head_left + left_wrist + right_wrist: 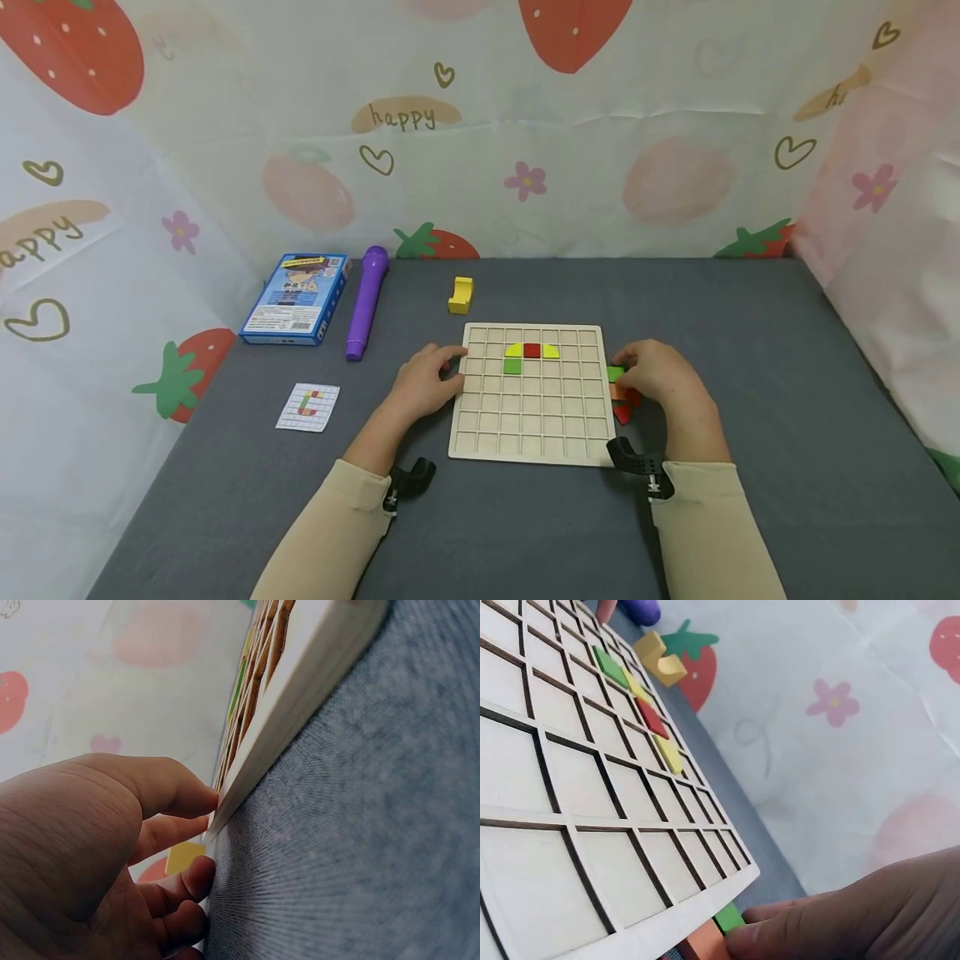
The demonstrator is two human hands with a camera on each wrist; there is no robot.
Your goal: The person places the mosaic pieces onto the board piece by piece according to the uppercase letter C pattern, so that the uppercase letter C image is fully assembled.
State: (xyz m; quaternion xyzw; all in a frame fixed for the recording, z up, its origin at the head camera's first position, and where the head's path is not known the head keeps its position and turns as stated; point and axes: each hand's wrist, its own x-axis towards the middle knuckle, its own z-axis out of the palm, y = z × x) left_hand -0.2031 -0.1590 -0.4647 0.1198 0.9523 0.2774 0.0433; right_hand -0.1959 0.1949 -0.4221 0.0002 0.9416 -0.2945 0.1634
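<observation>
A pale wooden grid board [532, 421] lies on the table. In its upper rows sit two yellow curved tiles [551, 352], a red square tile [532, 351] and a green square tile [512, 366]. My left hand [422, 383] touches the board's left edge with thumb and index fingertips; its other fingers are loosely bent in the left wrist view. At the right edge, my right hand [663, 372] pinches a green piece [728, 918] between thumb and finger. Right below it lie an orange piece [706, 941] and red pieces [622, 412], partly hidden by the hand.
A small card with a coloured grid pattern [308, 407] lies left of the board. Behind it are a blue box [295, 300] and a purple microphone-shaped stick [367, 304]. A yellow notched block [461, 296] stands beyond the board. A printed cloth [570, 200] hangs behind the table.
</observation>
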